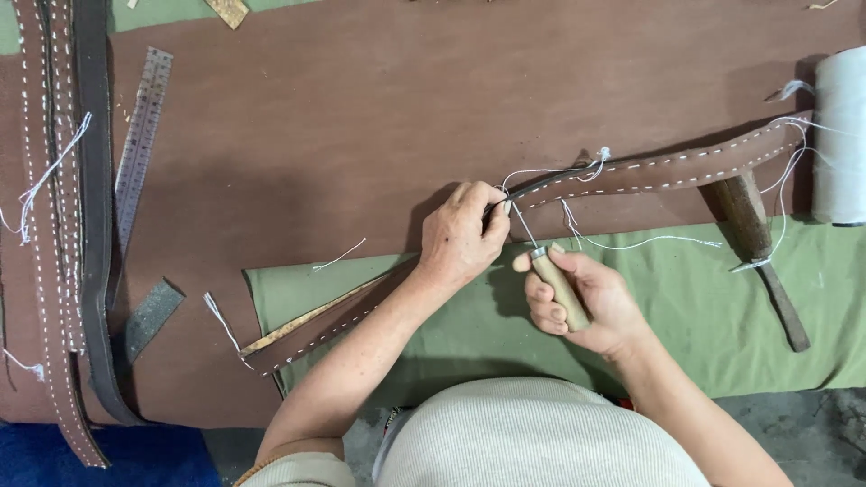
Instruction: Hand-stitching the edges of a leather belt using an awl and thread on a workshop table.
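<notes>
While the left hand (462, 236) pinches the brown leather strap (663, 169) on the counter (343, 126), the right hand (586, 298) holds a wooden-handled awl (552, 278) tight, its tip at the stitch line, so the sewing step seems underway and needs a careful poke.

2 bare hands were in view, the left hand (463, 236) and the right hand (585, 298). 1 wooden-handled awl (557, 284) was there. 1 brown stitched leather strap (672, 167) lay across the middle, and at least 3 more straps (54, 225) lay in a bundle at the left edge. There were 1 metal ruler (140, 144), 1 spool of white thread (841, 135), 1 wooden-handled hammer (758, 243) and 1 green cloth (722, 316).
</notes>
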